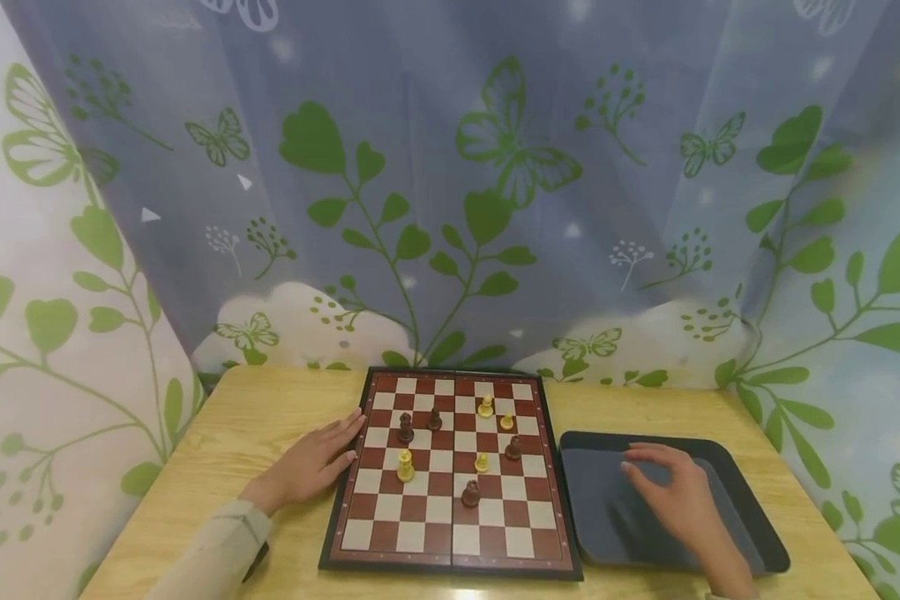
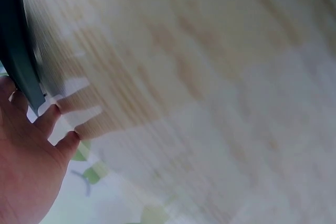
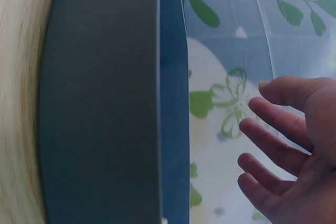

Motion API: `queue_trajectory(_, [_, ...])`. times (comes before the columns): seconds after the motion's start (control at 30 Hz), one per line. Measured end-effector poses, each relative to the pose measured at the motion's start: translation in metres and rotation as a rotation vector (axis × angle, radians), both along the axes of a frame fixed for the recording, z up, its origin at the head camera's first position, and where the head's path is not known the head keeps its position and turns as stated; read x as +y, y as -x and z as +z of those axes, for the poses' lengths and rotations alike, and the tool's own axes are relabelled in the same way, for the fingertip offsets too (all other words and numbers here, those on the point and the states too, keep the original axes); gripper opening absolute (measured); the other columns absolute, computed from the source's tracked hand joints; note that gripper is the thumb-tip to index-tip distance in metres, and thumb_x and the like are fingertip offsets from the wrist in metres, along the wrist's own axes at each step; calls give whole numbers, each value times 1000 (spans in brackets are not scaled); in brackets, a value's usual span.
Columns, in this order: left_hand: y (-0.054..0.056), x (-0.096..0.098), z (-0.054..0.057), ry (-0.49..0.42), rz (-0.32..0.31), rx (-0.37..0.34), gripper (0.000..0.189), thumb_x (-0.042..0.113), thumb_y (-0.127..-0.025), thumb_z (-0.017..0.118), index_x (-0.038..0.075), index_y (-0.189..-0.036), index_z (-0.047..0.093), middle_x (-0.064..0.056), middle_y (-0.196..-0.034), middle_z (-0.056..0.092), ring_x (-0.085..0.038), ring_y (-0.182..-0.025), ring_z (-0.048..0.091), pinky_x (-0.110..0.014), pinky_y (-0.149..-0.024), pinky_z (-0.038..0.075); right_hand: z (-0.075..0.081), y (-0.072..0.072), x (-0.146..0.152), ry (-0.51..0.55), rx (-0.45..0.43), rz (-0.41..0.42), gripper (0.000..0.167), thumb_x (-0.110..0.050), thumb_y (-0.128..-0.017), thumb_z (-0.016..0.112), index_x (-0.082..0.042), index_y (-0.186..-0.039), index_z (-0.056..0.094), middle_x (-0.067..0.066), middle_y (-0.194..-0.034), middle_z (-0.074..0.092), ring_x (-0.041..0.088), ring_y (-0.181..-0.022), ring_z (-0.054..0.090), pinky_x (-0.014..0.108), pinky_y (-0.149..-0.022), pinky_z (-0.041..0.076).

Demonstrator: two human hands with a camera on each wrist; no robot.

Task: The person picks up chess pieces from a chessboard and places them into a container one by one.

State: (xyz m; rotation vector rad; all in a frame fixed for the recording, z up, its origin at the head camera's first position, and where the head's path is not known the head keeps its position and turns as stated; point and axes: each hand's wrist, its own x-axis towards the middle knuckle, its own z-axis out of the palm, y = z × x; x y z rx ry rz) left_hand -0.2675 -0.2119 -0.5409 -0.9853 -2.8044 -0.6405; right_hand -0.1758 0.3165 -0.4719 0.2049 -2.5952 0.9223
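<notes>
A chessboard (image 1: 429, 507) with red-brown and white squares and a black frame lies on the table. Fingertips of my left hand (image 1: 311, 462) touch its left edge, fingers nearly straight; in the left wrist view this hand (image 2: 29, 150) is beside the dark board edge (image 2: 18, 45). Several gold and dark brown chess pieces stand spread over the squares, among them a tall gold piece (image 1: 405, 467), a tall dark piece (image 1: 406, 428) and a dark piece (image 1: 470, 493) nearer the front. Over the tray hovers my right hand (image 1: 675, 496), its fingers loosely bent around nothing.
Right of the board, a dark blue-grey tray (image 1: 596, 500) sits close against the frame. The wooden table (image 1: 285, 400) ends at the back against a curtain (image 1: 420, 208) printed with leaves and butterflies. Similar printed cloth hangs at both sides.
</notes>
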Motion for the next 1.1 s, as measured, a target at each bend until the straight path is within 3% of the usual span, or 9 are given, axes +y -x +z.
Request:
queue_trajectory(0.17, [2, 0, 2, -6, -5, -13, 56, 26, -109, 46, 0, -157, 34, -21, -162, 32, -53, -138, 43, -72, -107, 35, -1, 8, -19, 21, -59, 44, 18, -8, -90, 77, -3, -107, 78, 19, -120, 71, 47, -118, 59, 68, -96, 45])
queue_trajectory(0.43, [3, -1, -7, 2, 1, -38, 58, 30, -109, 45, 4, -159, 33, -15, -165, 30, -48, -142, 40, -67, -112, 34, -7, 25, -49, 21, -108, 133, 17, -9, -92, 76, -7, -108, 78, 16, -122, 71, 43, -119, 61, 65, -97, 47])
queue_trajectory(0.7, [0, -1, -2, -23, -5, 3, 57, 27, -108, 49, 2, -157, 36, -20, -161, 35, -52, -138, 43, -70, -108, 36, -12, 43, -77, 27, -193, 214, 26, -13, -95, 73, -6, -119, 74, 12, -123, 70, 38, -120, 60, 60, -98, 49])
queue_trajectory(0.87, [1, -2, -4, -1, -7, 27, 56, 29, -108, 47, 2, -157, 38, -20, -160, 37, -51, -137, 45, -69, -106, 39, -15, 51, -89, 53, -236, 305, 23, -12, -96, 71, -9, -118, 74, 8, -120, 71, 33, -112, 65, 55, -91, 54])
queue_trajectory(1.0, [1, -3, -4, -12, -8, -3, 57, 29, -108, 46, 3, -157, 36, -19, -162, 35, -50, -139, 43, -69, -109, 36, -15, 55, -94, 53, -232, 357, 22, -10, -95, 72, -7, -117, 74, 8, -113, 72, 25, -92, 65, 41, -76, 54])
queue_trajectory(1.1, [1, -3, -3, -26, -8, -13, 57, 28, -108, 47, 2, -157, 36, -19, -162, 34, -50, -139, 43, -70, -109, 36, -15, 60, -96, 38, -229, 396, 23, -10, -95, 71, -3, -117, 73, 9, -106, 71, 20, -76, 57, 32, -65, 46])
